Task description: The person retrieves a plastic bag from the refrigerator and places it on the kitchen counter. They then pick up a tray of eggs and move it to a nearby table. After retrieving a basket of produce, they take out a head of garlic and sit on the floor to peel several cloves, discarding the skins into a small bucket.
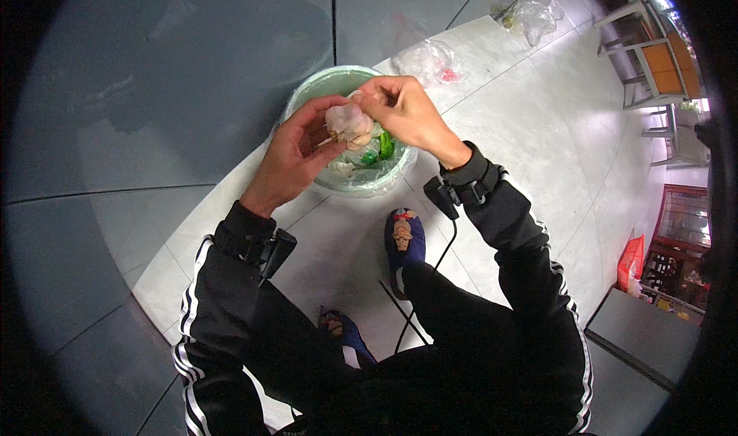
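Observation:
A whitish garlic bulb (349, 123) is held above a pale green bin (398, 173) lined with clear plastic. Around the bulb's left side and underside curl the fingers and thumb of my left hand (294, 156). My right hand (406, 113) pinches the bulb's upper right edge, or a piece of its skin, between thumb and fingers; which of the two cannot be told. Inside the bin, green scraps (385, 146) and pale, crumpled plastic show below the hands. Part of the bin's inside is hidden by my hands.
Crumpled clear plastic bags (429, 61) (536, 18) lie on the pale tiled floor beyond the bin. Chairs (663, 70) stand at the upper right, and a red basket (631, 263) at the far right. A black cable (447, 245) hangs near my right sleeve.

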### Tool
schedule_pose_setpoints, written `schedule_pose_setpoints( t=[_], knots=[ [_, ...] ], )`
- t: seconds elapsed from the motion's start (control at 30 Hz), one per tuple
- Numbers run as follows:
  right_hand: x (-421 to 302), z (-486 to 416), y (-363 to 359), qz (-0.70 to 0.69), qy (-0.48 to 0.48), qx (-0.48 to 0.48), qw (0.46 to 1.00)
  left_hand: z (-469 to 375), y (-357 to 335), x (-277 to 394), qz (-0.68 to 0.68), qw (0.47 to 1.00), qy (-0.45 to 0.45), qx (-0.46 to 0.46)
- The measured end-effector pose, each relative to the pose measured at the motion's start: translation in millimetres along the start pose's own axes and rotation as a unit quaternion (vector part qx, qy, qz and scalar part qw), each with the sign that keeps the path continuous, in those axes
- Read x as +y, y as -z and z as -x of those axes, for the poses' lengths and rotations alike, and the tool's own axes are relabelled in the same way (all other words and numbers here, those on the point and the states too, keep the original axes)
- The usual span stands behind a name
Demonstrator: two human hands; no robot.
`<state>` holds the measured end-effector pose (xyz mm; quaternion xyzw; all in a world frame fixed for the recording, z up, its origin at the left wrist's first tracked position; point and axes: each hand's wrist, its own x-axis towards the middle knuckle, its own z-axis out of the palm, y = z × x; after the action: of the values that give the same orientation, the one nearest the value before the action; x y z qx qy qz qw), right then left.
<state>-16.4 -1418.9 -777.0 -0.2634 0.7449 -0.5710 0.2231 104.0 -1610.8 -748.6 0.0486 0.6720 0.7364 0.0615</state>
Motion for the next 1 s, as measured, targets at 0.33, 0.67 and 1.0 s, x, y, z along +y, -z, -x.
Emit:
schedule_pose_setpoints(
  t=[0.33,0.67,1.0],
  knots=[
    [17,-2,13,0.246,0.12,0.019,0.961,-2,7,9,0.028,0.998,0.058,-0.026],
    [-45,12,23,0.103,0.168,-0.067,0.978,-7,9,-8,0.058,0.993,0.096,-0.025],
    [-19,7,22,0.157,0.162,-0.006,0.974,-1,8,-2,-0.001,0.996,0.04,-0.083]
  ],
)
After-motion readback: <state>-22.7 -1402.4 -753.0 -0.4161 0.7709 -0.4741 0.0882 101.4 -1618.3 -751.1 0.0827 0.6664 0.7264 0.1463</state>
